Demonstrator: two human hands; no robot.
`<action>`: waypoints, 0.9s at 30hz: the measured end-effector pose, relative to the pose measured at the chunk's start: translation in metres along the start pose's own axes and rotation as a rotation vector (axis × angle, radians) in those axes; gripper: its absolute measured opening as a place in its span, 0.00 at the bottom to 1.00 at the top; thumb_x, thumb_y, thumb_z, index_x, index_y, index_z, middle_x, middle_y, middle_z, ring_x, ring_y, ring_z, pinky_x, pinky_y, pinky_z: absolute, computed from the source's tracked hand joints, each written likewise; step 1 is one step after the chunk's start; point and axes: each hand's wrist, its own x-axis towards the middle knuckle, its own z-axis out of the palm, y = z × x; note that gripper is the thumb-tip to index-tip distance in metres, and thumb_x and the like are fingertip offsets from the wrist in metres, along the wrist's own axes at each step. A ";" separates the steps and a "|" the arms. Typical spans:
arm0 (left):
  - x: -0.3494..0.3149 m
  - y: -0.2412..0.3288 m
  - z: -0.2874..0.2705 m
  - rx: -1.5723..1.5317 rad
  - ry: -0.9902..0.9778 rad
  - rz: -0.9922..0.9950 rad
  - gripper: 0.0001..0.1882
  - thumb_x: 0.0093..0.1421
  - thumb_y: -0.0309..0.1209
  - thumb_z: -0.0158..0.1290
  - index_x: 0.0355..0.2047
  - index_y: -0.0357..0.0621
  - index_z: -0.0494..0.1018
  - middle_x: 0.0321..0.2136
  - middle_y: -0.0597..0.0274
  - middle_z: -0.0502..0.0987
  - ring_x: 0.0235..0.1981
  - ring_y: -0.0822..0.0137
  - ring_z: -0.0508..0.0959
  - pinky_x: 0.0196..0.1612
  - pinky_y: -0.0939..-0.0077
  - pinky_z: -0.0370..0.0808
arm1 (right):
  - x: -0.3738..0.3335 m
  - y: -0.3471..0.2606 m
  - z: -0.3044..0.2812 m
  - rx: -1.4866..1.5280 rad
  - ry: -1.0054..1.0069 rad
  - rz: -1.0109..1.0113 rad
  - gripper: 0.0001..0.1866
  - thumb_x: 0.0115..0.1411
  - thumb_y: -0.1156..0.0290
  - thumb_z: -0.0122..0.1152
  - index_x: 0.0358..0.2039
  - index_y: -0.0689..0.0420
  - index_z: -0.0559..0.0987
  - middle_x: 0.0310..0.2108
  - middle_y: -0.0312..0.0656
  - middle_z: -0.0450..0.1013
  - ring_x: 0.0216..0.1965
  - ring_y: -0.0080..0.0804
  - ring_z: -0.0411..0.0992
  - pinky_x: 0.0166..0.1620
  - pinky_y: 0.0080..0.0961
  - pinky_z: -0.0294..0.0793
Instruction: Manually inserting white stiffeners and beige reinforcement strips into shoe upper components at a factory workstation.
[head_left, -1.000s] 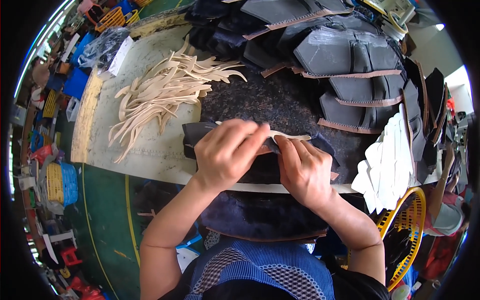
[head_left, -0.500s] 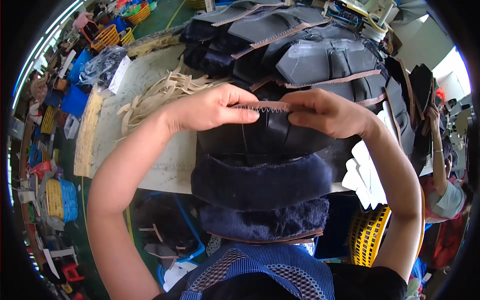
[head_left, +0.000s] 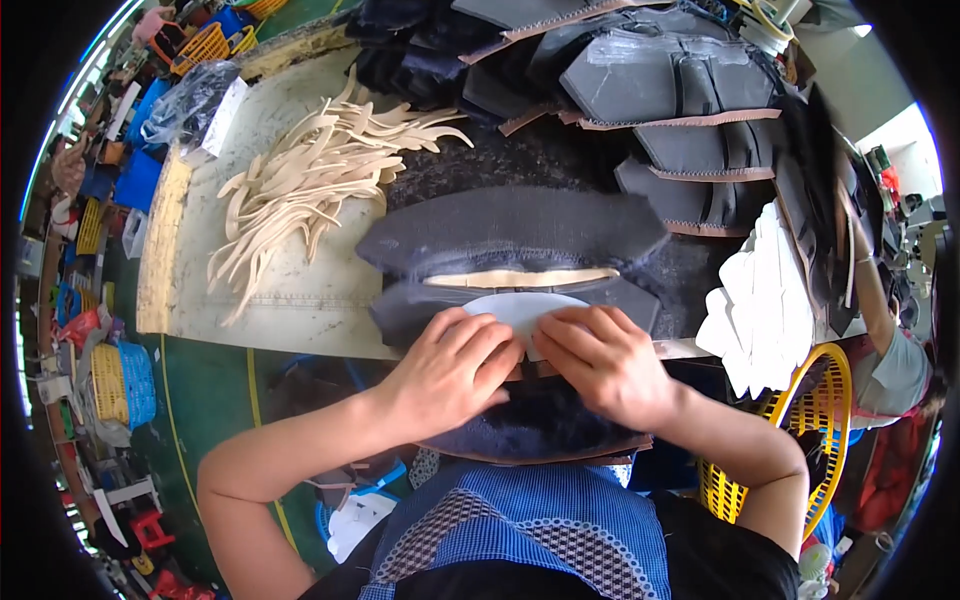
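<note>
In front of me a dark upholstery-like panel lies opened out, with its far half (head_left: 510, 225) and near half (head_left: 410, 312) on either side of a seam. A slim beige strip (head_left: 520, 279) lies along that seam. On the near half rests a smooth, pale curved sheet (head_left: 522, 306). My left hand (head_left: 450, 365) and my right hand (head_left: 605, 362) have their fingers curled and pressed onto the sheet's near edge. Their thumbs are mostly hidden. A dark plush piece (head_left: 530, 415) with a brown edge lies below them, close to my body.
Loose beige strips (head_left: 310, 180) are heaped at the left of the table. Grey panels with brown edging (head_left: 670, 75) are stacked at the back right. White curved sheets (head_left: 755, 310) lie on the right, above a yellow basket (head_left: 835, 440). A co-worker's arm (head_left: 872, 275) reaches in at far right.
Both hands have come down toward my body from the brown stitched edge they held up. The panel is now spread open, with the beige strip and pale sheet on it.
</note>
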 end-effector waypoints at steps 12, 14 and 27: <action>0.123 -0.067 -0.005 -0.410 -0.288 -0.315 0.17 0.56 0.40 0.67 0.23 0.40 0.76 0.16 0.47 0.74 0.22 0.43 0.79 0.30 0.53 0.77 | 0.007 -0.001 0.002 0.127 -0.261 0.231 0.30 0.51 0.59 0.73 0.51 0.54 0.72 0.70 0.55 0.62 0.72 0.56 0.59 0.69 0.53 0.63; 0.113 -0.043 -0.002 -0.393 -0.264 -0.354 0.14 0.58 0.36 0.65 0.26 0.39 0.75 0.20 0.47 0.76 0.25 0.42 0.79 0.29 0.52 0.74 | 0.008 0.000 0.002 0.194 -0.278 0.260 0.31 0.52 0.57 0.73 0.53 0.54 0.72 0.69 0.54 0.62 0.72 0.55 0.59 0.69 0.52 0.63; 0.066 -0.001 0.004 -0.256 -0.392 -0.166 0.15 0.63 0.29 0.56 0.47 0.31 0.72 0.61 0.31 0.73 0.64 0.42 0.75 0.65 0.56 0.74 | -0.038 0.019 -0.013 0.170 -0.094 0.382 0.40 0.59 0.40 0.70 0.56 0.64 0.77 0.64 0.57 0.70 0.64 0.60 0.67 0.68 0.51 0.64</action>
